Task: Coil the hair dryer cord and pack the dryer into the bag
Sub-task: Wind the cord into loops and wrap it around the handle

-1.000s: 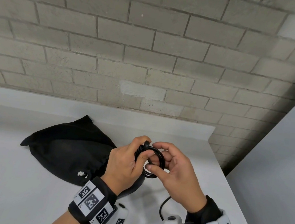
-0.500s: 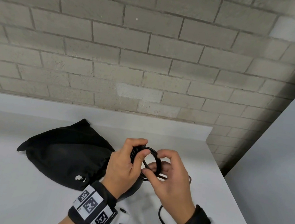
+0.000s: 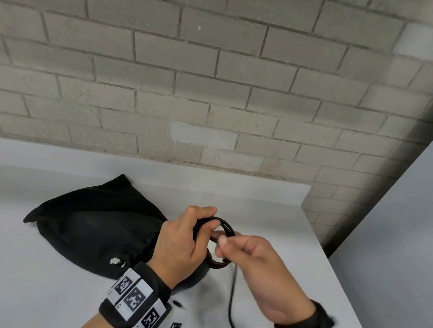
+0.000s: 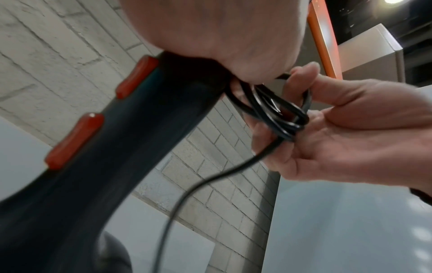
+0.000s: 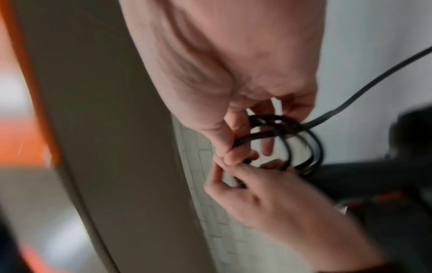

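Note:
My left hand (image 3: pixel 205 220) grips the end of the black hair dryer handle (image 4: pixel 105 157), which has orange buttons, and pinches several small loops of black cord coil (image 3: pixel 227 226) against it. My right hand (image 3: pixel 225 247) pinches the cord at the coil's right side, fingers curled round the strands (image 4: pixel 280 118). From the coil the loose cord (image 3: pixel 230 307) hangs down to the table. The wrist views show the coil (image 5: pixel 304 144) between both hands. A black drawstring bag (image 3: pixel 97 221) lies on the white table (image 3: pixel 21 265), just left of my left hand. My left hand hides most of the dryer body.
A grey brick wall (image 3: pixel 216 86) rises behind the table's raised back ledge (image 3: pixel 158 169). The table's right edge (image 3: pixel 331 271) runs diagonally beside a grey panel (image 3: pixel 399 230). A white drawstring knot (image 3: pixel 115 261) lies at the bag's mouth.
My right hand has moved from across the coil to its right side, leading the cord round. The left hand keeps its hold. The loose cord on the table has shifted.

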`<action>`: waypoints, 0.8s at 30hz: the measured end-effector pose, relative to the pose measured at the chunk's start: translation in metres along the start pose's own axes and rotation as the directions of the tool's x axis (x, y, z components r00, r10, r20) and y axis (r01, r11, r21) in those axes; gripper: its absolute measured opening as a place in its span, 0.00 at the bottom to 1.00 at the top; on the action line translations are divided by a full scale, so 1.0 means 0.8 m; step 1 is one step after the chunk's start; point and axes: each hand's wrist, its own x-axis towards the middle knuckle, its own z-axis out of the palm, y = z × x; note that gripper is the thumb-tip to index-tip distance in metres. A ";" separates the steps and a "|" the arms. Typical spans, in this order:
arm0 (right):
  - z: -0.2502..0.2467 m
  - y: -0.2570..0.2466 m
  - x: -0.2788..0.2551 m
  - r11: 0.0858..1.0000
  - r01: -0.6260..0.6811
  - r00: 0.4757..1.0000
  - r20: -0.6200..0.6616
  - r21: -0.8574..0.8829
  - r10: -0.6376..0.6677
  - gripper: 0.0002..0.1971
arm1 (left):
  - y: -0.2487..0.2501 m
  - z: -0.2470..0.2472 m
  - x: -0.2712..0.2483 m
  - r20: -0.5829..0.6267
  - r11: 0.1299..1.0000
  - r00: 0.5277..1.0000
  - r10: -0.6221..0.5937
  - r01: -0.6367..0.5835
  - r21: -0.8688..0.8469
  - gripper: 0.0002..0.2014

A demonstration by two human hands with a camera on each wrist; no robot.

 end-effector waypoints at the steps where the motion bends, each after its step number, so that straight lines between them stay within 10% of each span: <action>1: -0.005 -0.007 0.000 0.988 -0.059 0.997 0.049 0.141 0.052 0.16 | 0.000 0.000 -0.001 0.003 1.000 1.000 0.014 -0.014 -0.003 0.18; 5: -0.016 -0.020 -0.001 0.923 -0.141 0.987 0.120 0.357 0.104 0.17 | 0.001 -0.002 -0.001 0.001 1.000 1.000 -0.003 0.003 -0.022 0.19; 10: -0.016 -0.020 -0.015 0.943 0.183 0.964 -0.136 -0.279 -0.228 0.05 | 0.000 -0.003 -0.001 0.002 0.999 0.999 -0.033 0.033 -0.033 0.18; 19: -0.021 -0.042 -0.014 0.767 0.364 0.879 -0.076 -0.528 -0.470 0.11 | 0.003 -0.001 -0.004 0.054 0.996 0.996 0.067 -0.064 -0.061 0.19; 24: -0.018 -0.054 -0.005 0.899 0.249 0.951 -0.083 -0.359 -0.297 0.11 | 0.005 -0.004 -0.003 0.095 0.997 0.995 0.031 -0.024 -0.079 0.28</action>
